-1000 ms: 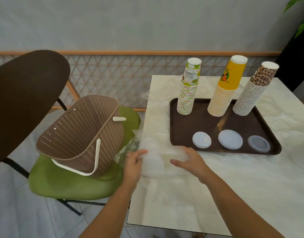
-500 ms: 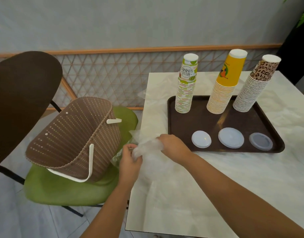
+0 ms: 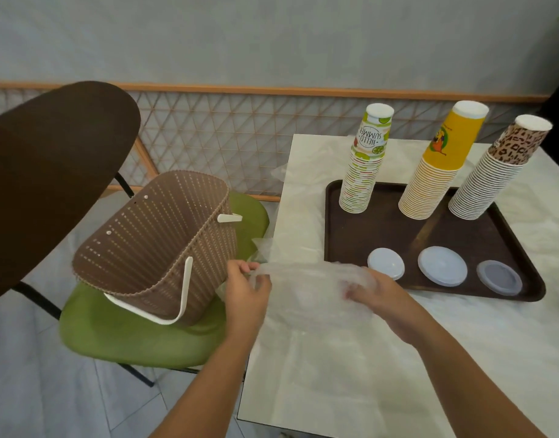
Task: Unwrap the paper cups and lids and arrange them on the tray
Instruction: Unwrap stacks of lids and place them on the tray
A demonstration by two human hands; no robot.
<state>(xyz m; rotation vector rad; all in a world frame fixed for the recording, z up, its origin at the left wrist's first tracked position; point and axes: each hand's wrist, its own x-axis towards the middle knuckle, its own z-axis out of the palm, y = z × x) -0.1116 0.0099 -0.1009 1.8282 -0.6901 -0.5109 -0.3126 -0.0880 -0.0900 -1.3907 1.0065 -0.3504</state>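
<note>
A dark brown tray [image 3: 524, 248] on the marble table holds three upside-down cup stacks: green-and-white cups [image 3: 363, 172], yellow cups [image 3: 436, 172] and leopard-print cups [image 3: 496, 175]. Three lid piles lie along its front: a small white lid [image 3: 385, 263], a larger white lid [image 3: 442, 270] and a grey lid [image 3: 499, 277]. A clear plastic wrapper [image 3: 309, 289] stretches between my hands at the table's left edge. My left hand [image 3: 245, 292] pinches its left end. My right hand [image 3: 382, 295] grips its right end, just in front of the tray.
A brown perforated basket [image 3: 158, 245] with a white handle lies tilted on a green chair seat [image 3: 139, 336] left of the table. The chair's dark back [image 3: 50, 172] rises at the far left. More clear plastic [image 3: 303, 191] lies on the table left of the tray.
The hands, bunched together half a second ago, have moved apart, and the wrapper is now pulled out wide between them. My right hand has shifted right toward the tray.
</note>
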